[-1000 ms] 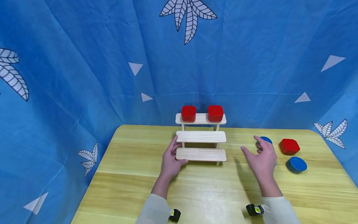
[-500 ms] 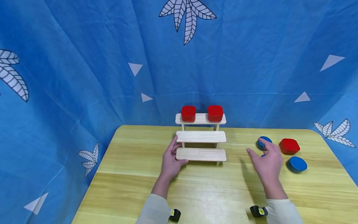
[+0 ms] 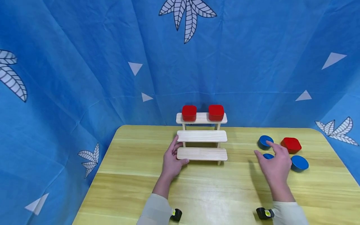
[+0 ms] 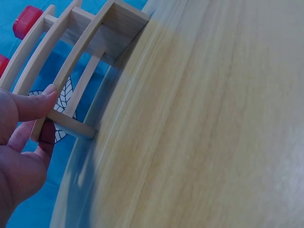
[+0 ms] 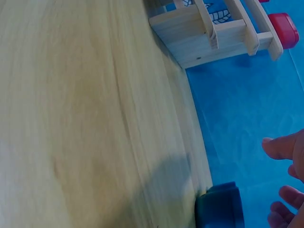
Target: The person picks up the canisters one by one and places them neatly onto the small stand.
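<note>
Head view: a yellowish wooden table (image 3: 213, 190) supports a pale wooden three-tier rack (image 3: 202, 136). The left grip (image 3: 171, 164), a bare hand, pinches the left end of the rack's lowest board. The right grip (image 3: 277, 165) is unloaded, thumb and fingers spread near a rear round blue container (image 3: 264, 142) and a half-hidden round blue container (image 3: 268, 156). The top tier carries a left rounded-square red container (image 3: 189, 113) and a right rounded-square red container (image 3: 216, 112).

Step in hand, as judged: reach to a container, rack steadied. A pick-up calls for straddling one blue container, then closing the fingers.

Change from the preceding head frame: the right grip sits farther right, exposing more blue; the left grip is unchanged.
</note>
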{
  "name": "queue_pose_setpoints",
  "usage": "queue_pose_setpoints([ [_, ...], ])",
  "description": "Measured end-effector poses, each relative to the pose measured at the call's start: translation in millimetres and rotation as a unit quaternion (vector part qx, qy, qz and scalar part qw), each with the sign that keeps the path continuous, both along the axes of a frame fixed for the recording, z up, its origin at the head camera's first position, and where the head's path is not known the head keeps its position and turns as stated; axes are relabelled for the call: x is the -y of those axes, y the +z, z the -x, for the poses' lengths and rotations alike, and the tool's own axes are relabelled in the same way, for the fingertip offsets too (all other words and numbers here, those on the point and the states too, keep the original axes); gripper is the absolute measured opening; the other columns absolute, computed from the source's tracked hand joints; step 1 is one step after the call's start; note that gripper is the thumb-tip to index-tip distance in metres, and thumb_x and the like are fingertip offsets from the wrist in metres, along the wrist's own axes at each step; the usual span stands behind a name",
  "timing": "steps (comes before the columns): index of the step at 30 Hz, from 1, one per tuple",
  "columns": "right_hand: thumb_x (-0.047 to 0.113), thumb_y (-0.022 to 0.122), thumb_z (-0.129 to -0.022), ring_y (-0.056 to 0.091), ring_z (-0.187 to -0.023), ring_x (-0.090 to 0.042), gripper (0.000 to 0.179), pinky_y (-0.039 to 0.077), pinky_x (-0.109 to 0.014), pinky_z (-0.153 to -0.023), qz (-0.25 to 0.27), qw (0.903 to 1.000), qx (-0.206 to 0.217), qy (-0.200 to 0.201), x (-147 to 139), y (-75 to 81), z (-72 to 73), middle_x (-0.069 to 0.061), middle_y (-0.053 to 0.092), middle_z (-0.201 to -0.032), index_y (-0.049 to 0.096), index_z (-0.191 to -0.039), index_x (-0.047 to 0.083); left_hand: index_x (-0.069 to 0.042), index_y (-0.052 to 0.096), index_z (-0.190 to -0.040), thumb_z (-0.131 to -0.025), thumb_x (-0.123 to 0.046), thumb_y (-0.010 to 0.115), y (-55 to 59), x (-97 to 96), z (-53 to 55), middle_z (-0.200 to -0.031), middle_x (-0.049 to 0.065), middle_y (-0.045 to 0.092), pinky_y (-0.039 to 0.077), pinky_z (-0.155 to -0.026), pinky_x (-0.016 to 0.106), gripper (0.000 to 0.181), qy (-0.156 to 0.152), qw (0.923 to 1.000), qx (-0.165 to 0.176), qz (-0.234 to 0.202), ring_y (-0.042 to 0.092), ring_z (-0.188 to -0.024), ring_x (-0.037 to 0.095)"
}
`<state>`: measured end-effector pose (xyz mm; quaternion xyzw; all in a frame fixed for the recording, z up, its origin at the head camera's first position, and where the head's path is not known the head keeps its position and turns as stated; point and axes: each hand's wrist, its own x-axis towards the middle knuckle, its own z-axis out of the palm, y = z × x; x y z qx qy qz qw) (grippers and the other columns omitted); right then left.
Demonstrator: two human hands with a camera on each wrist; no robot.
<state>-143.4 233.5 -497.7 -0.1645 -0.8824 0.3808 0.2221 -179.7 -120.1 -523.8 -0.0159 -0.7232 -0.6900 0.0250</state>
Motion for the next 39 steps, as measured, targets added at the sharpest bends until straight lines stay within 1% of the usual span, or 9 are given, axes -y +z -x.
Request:
queue_pose_setpoints([
  [4,0.020,0.083,-0.083,0.043,-0.130,-0.043,0.058,0.032,-0.066,-0.102,-0.001,1.0000,0.006,-0.001,-4.8,-1.9,-2.1,-0.024,0.053,-0.136,0.062,-0.135,0.004,-0.033,0.038,-0.155,-0.064,0.030,0.076,1.6,-0.2,0.5,-0.138,0.009,0.056,0.054,-0.092,0.034,0.117,0.000,1.0000,0.006,-0.001,0.052,-0.123,0.029],
  [7,0.020,0.082,-0.084,0.041,-0.130,-0.044,0.058,0.030,-0.066,-0.103,-0.001,0.9998,0.021,0.000,-7.5,-3.5,-4.3,-0.025,0.052,-0.136,0.061,-0.136,0.003,-0.031,0.038,-0.155,-0.063,0.030,0.075,1.3,-0.2,0.3,-0.139,0.010,0.055,0.053,-0.092,0.035,0.117,-0.001,1.0000,0.007,-0.004,0.052,-0.124,0.030],
  [15,0.020,0.080,-0.086,0.037,-0.132,-0.047,0.057,0.029,-0.068,-0.102,-0.002,0.9983,0.058,0.006,-11.6,-9.7,-9.2,-0.027,0.051,-0.137,0.061,-0.135,0.001,-0.033,0.039,-0.154,-0.062,0.030,0.076,1.2,-0.3,0.4,-0.137,0.009,0.057,0.053,-0.093,0.034,0.118,0.005,1.0000,0.007,0.004,0.053,-0.122,0.030],
  [19,0.019,0.081,-0.085,0.037,-0.132,-0.047,0.055,0.029,-0.068,-0.102,-0.002,0.9976,0.068,0.010,-12.8,-12.7,-12.0,-0.027,0.050,-0.137,0.062,-0.133,0.000,-0.030,0.038,-0.155,-0.062,0.031,0.075,1.3,-0.6,0.3,-0.138,0.011,0.056,0.053,-0.093,0.036,0.117,0.004,1.0000,0.009,0.000,0.052,-0.123,0.031],
  [24,0.021,0.081,-0.084,0.037,-0.129,-0.049,0.055,0.032,-0.069,-0.099,-0.014,0.9966,0.080,0.013,-15.5,-17.3,-13.3,-0.028,0.049,-0.136,0.063,-0.131,-0.002,-0.031,0.039,-0.154,-0.063,0.031,0.075,1.5,-0.7,0.7,-0.138,0.011,0.055,0.053,-0.094,0.036,0.117,0.004,0.9999,0.011,-0.003,0.052,-0.124,0.030],
  [26,0.022,0.081,-0.083,0.038,-0.128,-0.050,0.056,0.033,-0.070,-0.097,-0.020,0.9956,0.090,0.015,-16.1,-18.9,-14.0,-0.029,0.048,-0.136,0.063,-0.131,-0.002,-0.035,0.040,-0.153,-0.062,0.030,0.075,1.0,-0.6,0.1,-0.137,0.009,0.056,0.053,-0.093,0.036,0.117,0.005,1.0000,0.007,-0.003,0.053,-0.123,0.029],
  [28,0.022,0.081,-0.083,0.038,-0.126,-0.051,0.056,0.035,-0.070,-0.094,-0.025,0.9944,0.101,0.019,-16.2,-19.8,-15.2,-0.030,0.047,-0.135,0.062,-0.130,-0.002,-0.035,0.040,-0.153,-0.062,0.031,0.075,0.6,-0.5,-0.2,-0.137,0.009,0.056,0.053,-0.093,0.035,0.117,0.005,1.0000,0.005,-0.003,0.053,-0.123,0.029],
  [35,0.023,0.081,-0.083,0.036,-0.124,-0.053,0.059,0.035,-0.069,-0.093,-0.037,0.9893,0.137,0.034,-18.4,-22.0,-16.6,-0.033,0.043,-0.135,0.060,-0.131,-0.004,-0.034,0.040,-0.153,-0.061,0.031,0.075,0.6,-0.3,0.1,-0.136,0.009,0.057,0.053,-0.092,0.035,0.118,0.005,0.9999,0.006,-0.007,0.053,-0.122,0.029],
  [39,0.022,0.082,-0.082,0.035,-0.125,-0.054,0.061,0.036,-0.071,-0.092,-0.033,0.9877,0.148,0.036,-19.1,-22.0,-16.6,-0.033,0.041,-0.136,0.059,-0.133,-0.004,-0.033,0.040,-0.154,-0.062,0.031,0.076,0.3,-0.2,0.7,-0.137,0.010,0.056,0.053,-0.093,0.035,0.118,0.005,0.9999,0.009,-0.006,0.052,-0.124,0.030],
])
